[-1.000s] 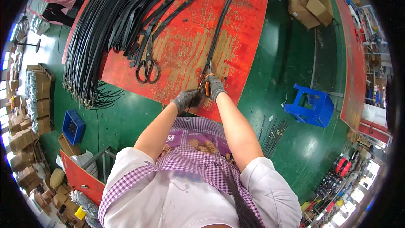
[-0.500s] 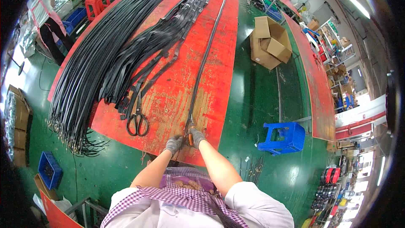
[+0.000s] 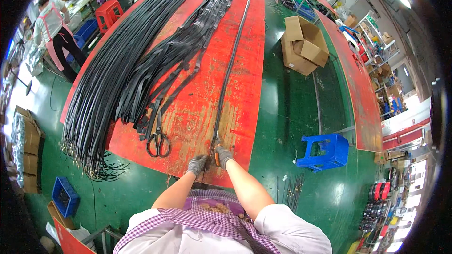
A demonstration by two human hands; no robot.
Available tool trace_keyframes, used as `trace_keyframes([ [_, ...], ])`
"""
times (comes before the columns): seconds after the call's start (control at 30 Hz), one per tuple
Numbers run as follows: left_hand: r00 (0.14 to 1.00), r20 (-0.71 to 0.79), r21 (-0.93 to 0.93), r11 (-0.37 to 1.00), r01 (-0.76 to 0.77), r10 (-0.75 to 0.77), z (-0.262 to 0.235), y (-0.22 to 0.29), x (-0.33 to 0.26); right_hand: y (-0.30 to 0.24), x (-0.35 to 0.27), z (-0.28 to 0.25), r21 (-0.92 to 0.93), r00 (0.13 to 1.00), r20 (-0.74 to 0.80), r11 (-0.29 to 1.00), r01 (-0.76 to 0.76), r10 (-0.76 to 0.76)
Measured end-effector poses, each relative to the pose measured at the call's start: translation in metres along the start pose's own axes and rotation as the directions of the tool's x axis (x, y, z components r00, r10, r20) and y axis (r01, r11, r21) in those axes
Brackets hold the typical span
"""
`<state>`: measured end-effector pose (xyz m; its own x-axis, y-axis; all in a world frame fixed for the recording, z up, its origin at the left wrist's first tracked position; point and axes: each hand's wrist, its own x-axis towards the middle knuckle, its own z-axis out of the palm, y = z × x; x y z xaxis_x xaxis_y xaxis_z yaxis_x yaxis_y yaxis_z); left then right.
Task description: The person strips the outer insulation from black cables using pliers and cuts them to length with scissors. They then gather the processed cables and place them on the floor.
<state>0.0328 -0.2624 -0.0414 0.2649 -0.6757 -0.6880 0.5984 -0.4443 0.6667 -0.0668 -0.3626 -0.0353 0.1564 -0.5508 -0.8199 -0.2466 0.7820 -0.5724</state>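
My left hand (image 3: 197, 164), in a grey glove, is closed on the near end of a long black cable bundle (image 3: 229, 71) near the table's front edge. My right hand (image 3: 224, 155), gloved too, grips an orange-handled hand tool (image 3: 217, 159) that looks like pliers. Its jaws point away from me, beside the cable bundle; whether they touch it is too small to tell. The bundle runs straight up the red table (image 3: 188, 129). To the left lie black-handled scissors (image 3: 158, 145), their blades against flat black sleeving (image 3: 162, 63).
A thick bundle of black cables (image 3: 110, 61) overhangs the table's left edge. On the green floor at right stand a blue stool (image 3: 325, 153) and an open cardboard box (image 3: 303, 49). A blue crate (image 3: 65, 196) is at lower left. A person (image 3: 54, 33) stands at far left.
The whole view has shifted slightly. My hands stay at the near end of the cable bundle, the right one still holding the orange-handled tool. The person at far left has shifted posture.
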Motion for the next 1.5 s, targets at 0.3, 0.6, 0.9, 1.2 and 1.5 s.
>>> trace_keyframes([
  [0.3,0.996,0.002,-0.11,0.99,0.084,-0.084,0.008,0.021,-0.015,0.004,0.008,-0.006,0.012,0.998,0.056,1.0,0.0,-0.001],
  [0.6,0.987,-0.005,-0.089,0.983,0.16,-0.161,0.014,0.022,-0.015,0.0,0.012,-0.008,0.134,0.998,0.059,0.99,-0.03,0.022],
  [0.9,0.998,-0.029,-0.009,0.999,-0.05,0.05,-0.01,-0.009,0.02,-0.027,-0.024,0.001,0.137,0.994,0.094,0.988,-0.071,0.059],
  [1.2,0.882,0.409,0.913,-0.112,-0.393,0.235,0.012,0.038,-0.01,-0.011,0.024,-0.032,0.27,0.908,0.417,0.95,-0.156,0.031],
  [1.5,0.962,0.074,0.554,0.791,-0.258,0.262,0.069,0.041,0.067,-0.052,-0.036,-0.043,0.311,0.94,0.299,0.915,-0.257,0.162],
])
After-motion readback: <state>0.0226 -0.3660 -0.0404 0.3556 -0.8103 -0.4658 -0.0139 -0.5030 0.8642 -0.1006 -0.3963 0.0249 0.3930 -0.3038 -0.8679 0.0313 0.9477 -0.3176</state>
